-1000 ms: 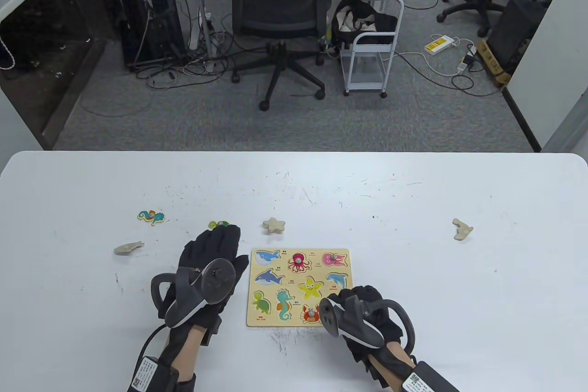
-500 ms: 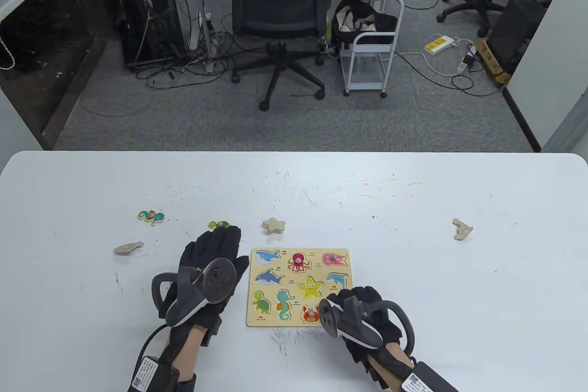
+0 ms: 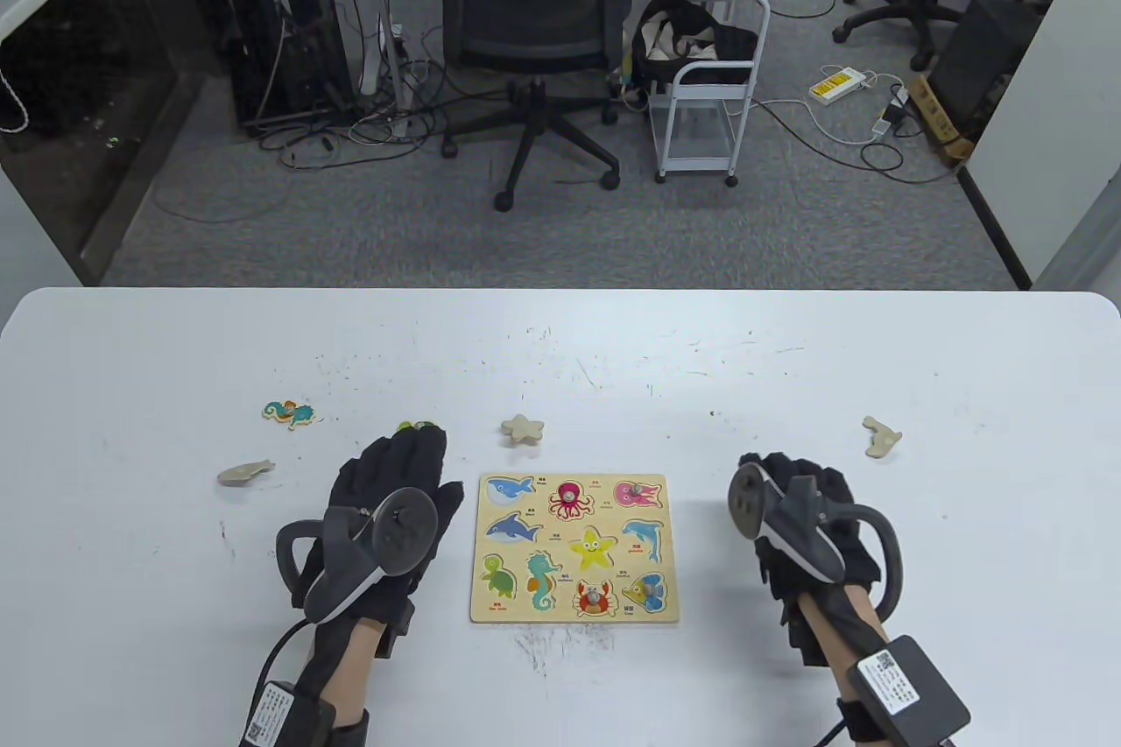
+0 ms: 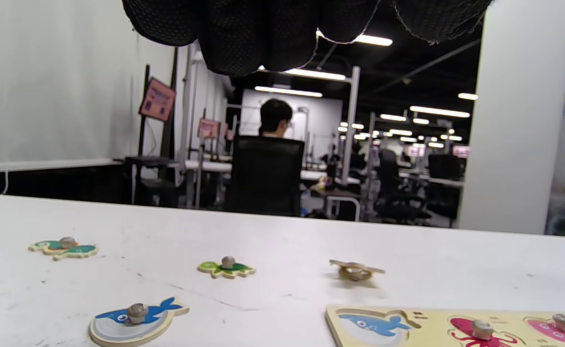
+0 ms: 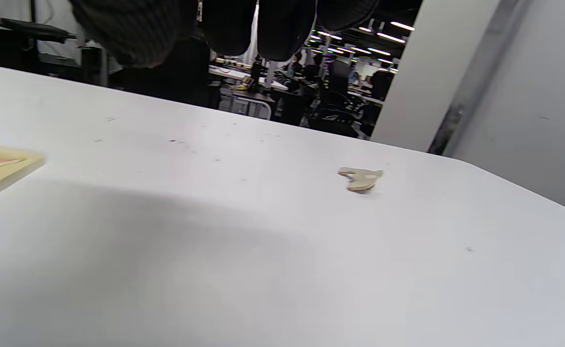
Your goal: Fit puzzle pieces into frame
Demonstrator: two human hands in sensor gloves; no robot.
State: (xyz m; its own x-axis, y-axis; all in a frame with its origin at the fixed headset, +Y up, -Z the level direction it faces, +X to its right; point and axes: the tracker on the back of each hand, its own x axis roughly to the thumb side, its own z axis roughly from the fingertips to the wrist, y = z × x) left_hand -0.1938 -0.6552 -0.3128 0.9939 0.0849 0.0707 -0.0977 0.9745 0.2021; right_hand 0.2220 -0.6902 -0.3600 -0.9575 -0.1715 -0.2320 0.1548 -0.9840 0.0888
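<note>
Neither grip holds anything: left hand [image 3: 394, 493] hovers with fingers extended, right hand [image 3: 801, 519] likewise, how wide I cannot tell. At 12 o'clock of the left hand, the turtle piece [image 4: 226, 268] lies loose; the frame [image 3: 574, 548] sits between them on the surface [image 3: 788, 362]. A knob pinch could slip.

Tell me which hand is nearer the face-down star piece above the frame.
Left. The left hand lies just below-left of the star piece. The right hand is far off, beyond the puzzle frame's right edge.
</note>
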